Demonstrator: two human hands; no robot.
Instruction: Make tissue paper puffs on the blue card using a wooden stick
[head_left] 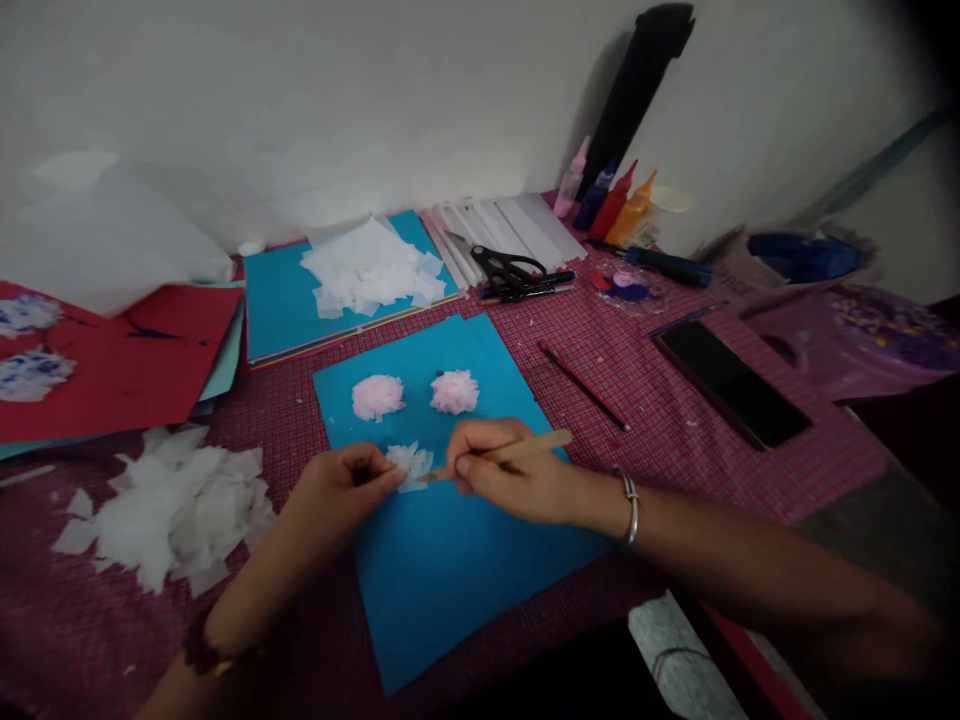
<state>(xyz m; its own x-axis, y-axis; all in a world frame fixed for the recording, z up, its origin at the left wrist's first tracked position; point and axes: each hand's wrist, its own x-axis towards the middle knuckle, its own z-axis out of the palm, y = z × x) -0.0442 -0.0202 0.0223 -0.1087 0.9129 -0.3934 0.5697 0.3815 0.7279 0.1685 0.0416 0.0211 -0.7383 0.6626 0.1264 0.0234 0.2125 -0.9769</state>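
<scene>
A blue paper sheet [465,570] lies in front of me on the red checked cloth. Two pink tissue puffs [378,396] [454,391] sit on its upper part. Below them lies a small white tissue tuft [410,464]. My left hand [341,495] is closed, its fingertips pinching the tuft's left edge against the sheet. My right hand [510,478] is closed round a thin wooden stick [517,451], whose tip touches the tuft from the right. A metal bangle is on my right wrist.
Loose white tissue squares [176,510] are heaped at the left. A second blue sheet with tissue pieces [371,268], black scissors [506,268], paint bottles [611,200], a paint palette [626,287], a thin brush [585,385] and a dark phone [731,382] lie beyond. Red paper [120,360] is far left.
</scene>
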